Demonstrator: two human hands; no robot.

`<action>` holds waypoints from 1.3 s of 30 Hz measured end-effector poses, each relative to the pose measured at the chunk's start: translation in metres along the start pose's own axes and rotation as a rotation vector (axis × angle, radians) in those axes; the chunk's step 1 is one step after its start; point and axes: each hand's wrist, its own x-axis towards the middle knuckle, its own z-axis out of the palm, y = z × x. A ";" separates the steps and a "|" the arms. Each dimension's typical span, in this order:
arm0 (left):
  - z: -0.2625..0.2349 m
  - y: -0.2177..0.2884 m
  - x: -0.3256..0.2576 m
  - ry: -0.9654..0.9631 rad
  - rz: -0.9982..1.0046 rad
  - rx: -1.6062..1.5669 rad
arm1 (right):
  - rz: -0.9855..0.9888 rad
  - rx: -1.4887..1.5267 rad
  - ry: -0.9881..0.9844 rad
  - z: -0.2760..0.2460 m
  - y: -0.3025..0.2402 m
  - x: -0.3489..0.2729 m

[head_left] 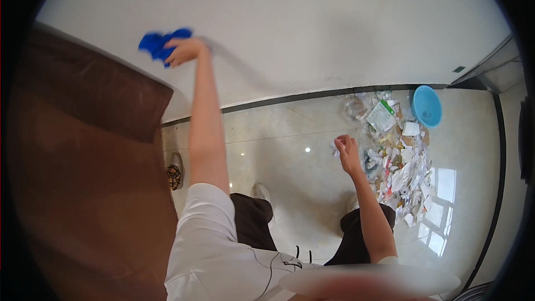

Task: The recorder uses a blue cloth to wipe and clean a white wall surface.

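Left hand (184,50) is up high on the white wall (312,28), fingers closed around a bunched blue cloth (159,44) that presses against the paint, just beside the top edge of the brown door (83,161). That door fills the whole left side, so the cloth has bare wall only to its right and above. Right hand (346,150) hangs lower, out over the pale tiled floor (290,150), pinched shut on a small crumpled white scrap of paper (335,147). Just right of that hand lies a long heap of torn paper and cardboard scraps (398,161), running along the floor up to a light blue plastic basin (427,106) near the dark skirting strip (312,96) at the wall's foot. Between the door and the heap the tiles lie open, with only the person's white shoe (259,191) and a checked slipper (175,175) near the door's edge.
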 end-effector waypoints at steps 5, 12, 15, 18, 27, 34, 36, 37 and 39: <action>-0.026 0.092 -0.204 -0.745 1.160 -0.272 | -0.077 -0.052 -0.030 -0.004 0.009 0.005; -0.007 0.074 -0.152 -0.976 1.663 -0.407 | -0.056 -0.214 -0.080 -0.004 -0.008 0.011; -0.017 -0.016 -0.030 -0.700 1.156 -0.229 | -0.127 -0.165 -0.096 -0.004 -0.014 0.006; -0.035 -0.071 0.046 -0.322 0.443 -0.094 | -0.146 -0.082 -0.086 -0.005 -0.028 0.003; -0.051 -0.067 -0.152 -0.786 0.930 -0.110 | -0.097 -0.076 -0.102 0.006 -0.034 0.016; -0.029 -0.004 -0.180 -1.026 1.586 -0.348 | -0.142 -0.158 -0.058 0.009 -0.010 0.035; -0.008 -0.069 -0.061 -0.659 1.372 -0.308 | -0.197 -0.168 -0.020 0.014 -0.019 0.037; -0.007 -0.102 0.008 -0.689 0.993 -0.317 | -0.204 -0.146 -0.019 0.015 -0.026 0.041; -0.038 -0.131 0.011 -0.365 0.532 -0.264 | -0.141 -0.178 0.018 -0.004 -0.013 0.044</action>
